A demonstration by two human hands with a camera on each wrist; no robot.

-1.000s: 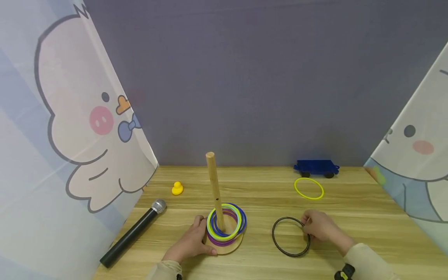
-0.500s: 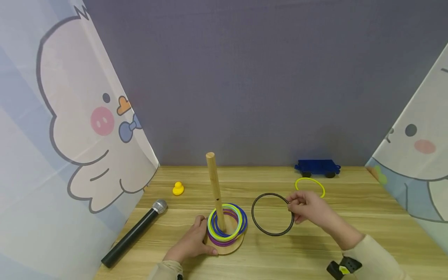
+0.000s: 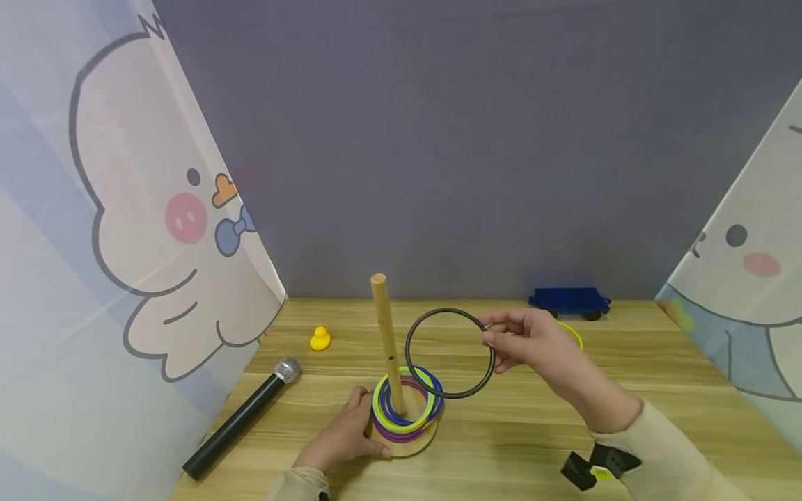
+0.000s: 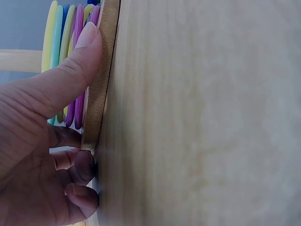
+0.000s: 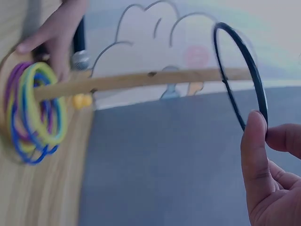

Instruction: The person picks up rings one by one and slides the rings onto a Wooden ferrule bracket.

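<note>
A wooden peg stand (image 3: 384, 313) rises upright from a round base (image 3: 413, 449) in the head view. Stacked around the foot of its peg are several coloured rings (image 5: 60, 113), yellow, blue and purple among them. My left hand (image 3: 341, 435) holds the base at its left side; the left wrist view has the thumb (image 4: 70, 70) over the base's edge, with the fingers below it. Raised above the table, my right hand (image 3: 545, 355) pinches a black ring (image 3: 460, 396) between thumb and fingers. In the head view the ring's left part overlaps the stack but lies right of the peg.
A black microphone (image 3: 234, 426) with a silver head lies at the left, near a yellow rubber duck (image 3: 320, 339). At the back right stands a blue toy wagon (image 3: 570, 300). A yellow ring (image 3: 575, 335) lies before it, partly hidden by my right hand.
My right hand has lifted the black ring off the table and carried it up and left towards the peg. The left hand stays on the base.
</note>
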